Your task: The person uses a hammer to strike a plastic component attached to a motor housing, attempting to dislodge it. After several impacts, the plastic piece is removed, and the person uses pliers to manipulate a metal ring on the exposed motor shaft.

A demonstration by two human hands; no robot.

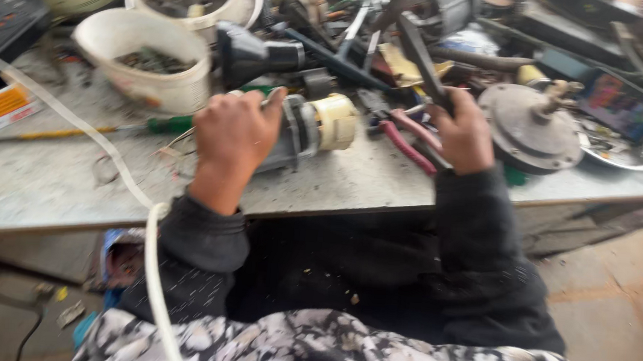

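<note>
My left hand (233, 133) is closed over the top of a small grey electric motor (306, 130) with a cream end cap, lying on the dusty workbench (50, 184). My right hand (462, 136) grips a long dark metal tool (419, 55) that slants up and away to the left. Red-handled pliers (407, 141) lie on the bench just left of that hand. A green-handled screwdriver (165, 124) rests left of my left hand, its yellow shaft pointing left.
White tubs (149, 63) of small parts stand at the back left, a black funnel-shaped part (251, 53) behind the motor. A round metal disc assembly (530, 127) sits at right among cluttered tools. A white cable (112, 160) crosses the bench and hangs over its front edge.
</note>
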